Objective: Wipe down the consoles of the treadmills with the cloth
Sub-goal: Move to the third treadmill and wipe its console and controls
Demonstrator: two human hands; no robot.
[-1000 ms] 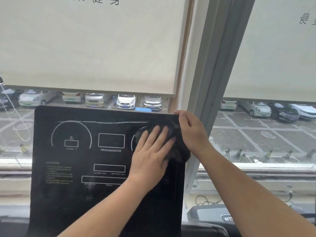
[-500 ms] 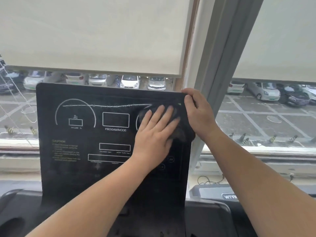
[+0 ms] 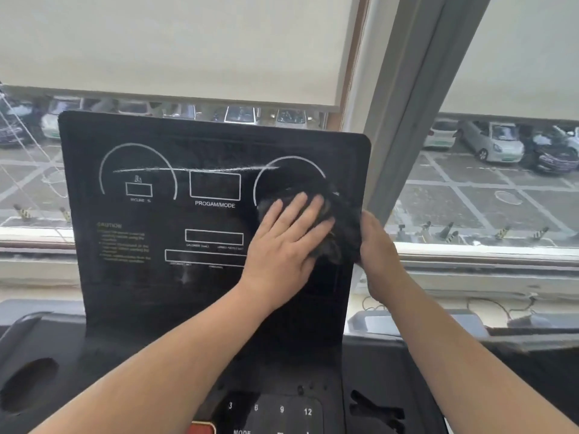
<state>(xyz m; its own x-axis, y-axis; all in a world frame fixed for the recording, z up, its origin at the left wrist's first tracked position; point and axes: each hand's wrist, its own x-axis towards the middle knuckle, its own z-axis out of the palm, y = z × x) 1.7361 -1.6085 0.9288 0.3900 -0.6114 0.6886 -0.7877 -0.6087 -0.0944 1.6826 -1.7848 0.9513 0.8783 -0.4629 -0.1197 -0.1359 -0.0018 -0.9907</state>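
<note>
Window side of the room: pale blinds (image 3: 172, 42) are drawn most of the way down, with a grey window post (image 3: 407, 104) between the two panes. Below the blinds we see parked cars (image 3: 492, 145) outside.

Left hand (image 3: 288, 242): we note it lies flat, fingers straight and slightly spread, pressing on the cloth (image 3: 341, 227) and not curled round it. Its fingertips point up and to the right.

Cloth: dark and bunched, lying against the right part of the console (image 3: 156, 292). It covers the lower right of the right-hand white arc and reaches the panel's right edge.

Right hand (image 3: 379, 252): it sits at that right edge, just beside the cloth and touching it. We see only the back of the hand. The fingers are hidden behind the cloth and the panel edge, so we cannot tell whether they grasp anything.

Console: an upright black panel with two white arcs, several white outlined boxes, the label "PROGAM/MODE" and yellow caution text at the left. A thin whitish streak (image 3: 194, 169) runs across the upper part, from the left arc to the right one.

Below the panel we record a keypad (image 3: 272, 411) marked 3, 6, 9 and 12, and part of a red button (image 3: 202, 429) at the bottom edge. An oval recess (image 3: 28, 383) sits at the far left of the lower deck.
</note>
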